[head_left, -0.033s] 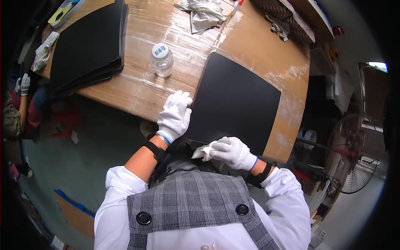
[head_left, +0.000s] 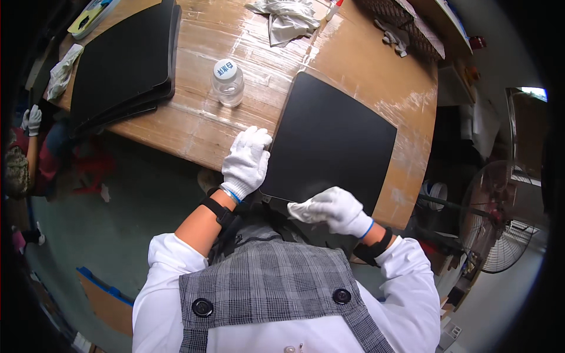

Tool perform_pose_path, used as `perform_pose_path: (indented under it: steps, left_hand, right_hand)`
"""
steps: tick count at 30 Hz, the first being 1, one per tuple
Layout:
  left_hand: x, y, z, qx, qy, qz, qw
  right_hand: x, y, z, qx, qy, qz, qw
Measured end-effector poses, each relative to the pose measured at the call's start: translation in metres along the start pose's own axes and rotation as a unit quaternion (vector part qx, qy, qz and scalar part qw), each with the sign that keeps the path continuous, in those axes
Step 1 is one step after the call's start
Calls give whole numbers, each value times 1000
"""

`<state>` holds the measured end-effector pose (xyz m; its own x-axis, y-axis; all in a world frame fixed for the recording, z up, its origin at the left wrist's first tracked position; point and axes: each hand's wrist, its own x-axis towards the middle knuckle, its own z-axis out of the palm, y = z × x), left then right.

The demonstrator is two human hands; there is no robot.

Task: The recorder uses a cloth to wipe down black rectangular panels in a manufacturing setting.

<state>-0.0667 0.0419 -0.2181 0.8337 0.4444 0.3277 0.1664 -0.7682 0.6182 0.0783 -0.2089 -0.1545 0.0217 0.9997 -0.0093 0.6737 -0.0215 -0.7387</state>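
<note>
A flat black panel (head_left: 335, 135) with rounded corners lies on the wooden table in front of me. At its left edge, my left hand (head_left: 246, 157), in a white knit glove, is closed with bent fingers against the side of the panel. My right hand (head_left: 338, 210), gloved too, pinches a crumpled white cloth (head_left: 302, 210) at the panel's near edge. Part of the cloth hangs out to the left of the fingers. A clear jar with a white lid (head_left: 228, 84) stands on the table left of the panel.
Stacked black panels (head_left: 126, 65) lie at the table's left, beside a white cloth (head_left: 63, 72). Another crumpled cloth (head_left: 288, 22) and a red-tipped bottle (head_left: 333, 10) lie at the far side. A fan (head_left: 500, 217) stands right; another person's gloved hand (head_left: 35, 120) shows far left.
My right hand has shifted right and slightly away from me along the near edge, carrying the cloth. My left hand stays nearly in place at the panel's left edge.
</note>
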Motion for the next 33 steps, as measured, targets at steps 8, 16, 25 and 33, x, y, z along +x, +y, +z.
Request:
perform_pose_path:
  steps: [8,16,25,33]
  left_hand:
    - [10,1,5,18,24,0,1000]
    - [7,-16,20,-9,38,-9,999]
    - [19,5,21,-49,47,-147,987]
    - [38,9,49,137,1,-19,990]
  right_hand:
    - [37,157,-110,-25,408,424,808]
    - [80,-13,56,-198,202,10,959]
    - [-103,72,41,-381,314,413,765]
    - [42,-14,46,-141,248,40,958]
